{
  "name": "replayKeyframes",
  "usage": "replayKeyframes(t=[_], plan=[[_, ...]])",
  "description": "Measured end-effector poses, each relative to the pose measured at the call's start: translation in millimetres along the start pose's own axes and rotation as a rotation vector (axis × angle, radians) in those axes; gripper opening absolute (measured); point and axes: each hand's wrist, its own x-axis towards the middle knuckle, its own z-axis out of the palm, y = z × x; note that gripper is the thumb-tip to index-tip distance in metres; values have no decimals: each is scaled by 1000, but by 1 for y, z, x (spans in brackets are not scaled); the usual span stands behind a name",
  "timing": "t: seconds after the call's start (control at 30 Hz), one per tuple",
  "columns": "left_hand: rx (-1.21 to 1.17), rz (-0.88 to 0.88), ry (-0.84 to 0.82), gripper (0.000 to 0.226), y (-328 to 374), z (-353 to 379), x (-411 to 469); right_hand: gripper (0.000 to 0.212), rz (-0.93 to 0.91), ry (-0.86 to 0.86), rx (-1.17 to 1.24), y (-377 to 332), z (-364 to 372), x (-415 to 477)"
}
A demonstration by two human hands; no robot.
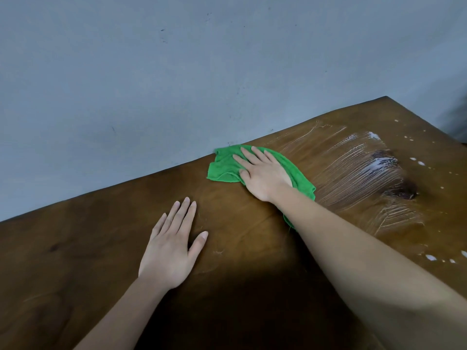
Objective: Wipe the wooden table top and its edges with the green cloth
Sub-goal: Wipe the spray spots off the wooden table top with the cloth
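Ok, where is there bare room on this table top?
Bare dry wood lies left of the left hand, up to the far edge of the wooden table top, and between that hand and the green cloth. The right side is crowded: the right hand presses the cloth beside white streaks and droplets.

A grey-blue wall (177,72), flecked with small dark marks, is seen beyond the left hand (169,251) and the right hand (262,175); a darker patch (459,117), perhaps shadow, is glimpsed further right.
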Motion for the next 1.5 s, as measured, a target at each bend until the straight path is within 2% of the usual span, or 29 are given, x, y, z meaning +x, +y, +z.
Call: replayKeyframes(t=[0.4,0.6,0.8,1.03,1.3,1.5], plan=[[-6,41,-25,92,2,-5,-2,67,-94,12,41,-74,42,-122],[-10,53,-19,92,6,-2,0,68,1,35,63,-53,33,-92],[-23,57,-6,87,27,3,17,67,135,69,72,14,9,-41],[-8,50,4,84,87,8,62,67,230,89,59,135,-27,-3],[-7,40,7,85,154,6,108,65,350,112,49,288,-68,3],[-6,22,-2,85,166,4,117,67,498,149,41,377,-86,-9]])
